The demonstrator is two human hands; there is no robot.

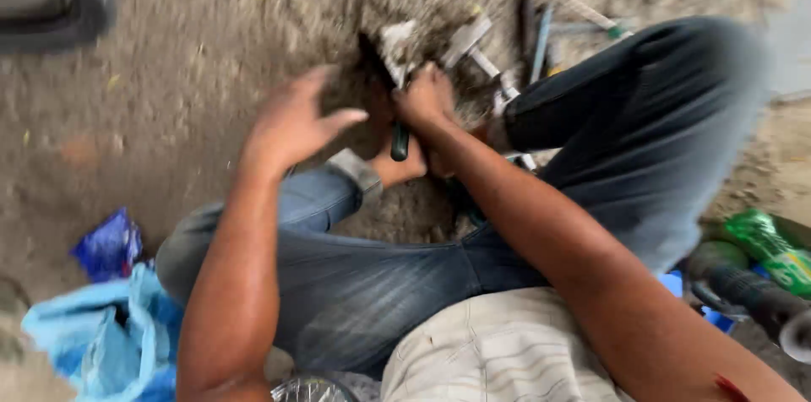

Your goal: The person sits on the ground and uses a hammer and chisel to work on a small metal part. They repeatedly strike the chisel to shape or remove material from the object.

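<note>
Nearest the lens, striped cream cloth of a shirt (498, 351), with blue denim trousers (380, 275) just beyond it, legs folded on sandy ground (186, 73). Taking as landmark the dark-handled hand tool with a black grip (399, 138): left of it and nearer the camera, a crumpled light-blue plastic bag (101, 334) and a darker blue wrapper (110, 241); right of it and near the frame edge, a green plastic bottle (769, 250) beside a dark rounded object, too blurred to identify.

Further out, both forearms reaching forward over the knees. Right hand (427, 98) clenched around the tool's handle, fingers wrapped tight, grip end poking out below the fist toward a bare foot (397, 167). Long axis of the tool running roughly away from the camera, slightly tilted, dark upper end pressed against a pale grey metal part (397, 39) lying on the dirt. Left hand (296, 119) just left of the tool, raised, fingers spread and holding nothing, motion-blurred, apart from the handle though close. Right hand clearly the one on the tool; left merely beside it.

Beyond the landmark, a scatter of grey metal rods and tools (541, 30) on the ground, outlines smeared. Far left corner, a dark bulky shape, unidentifiable.
</note>
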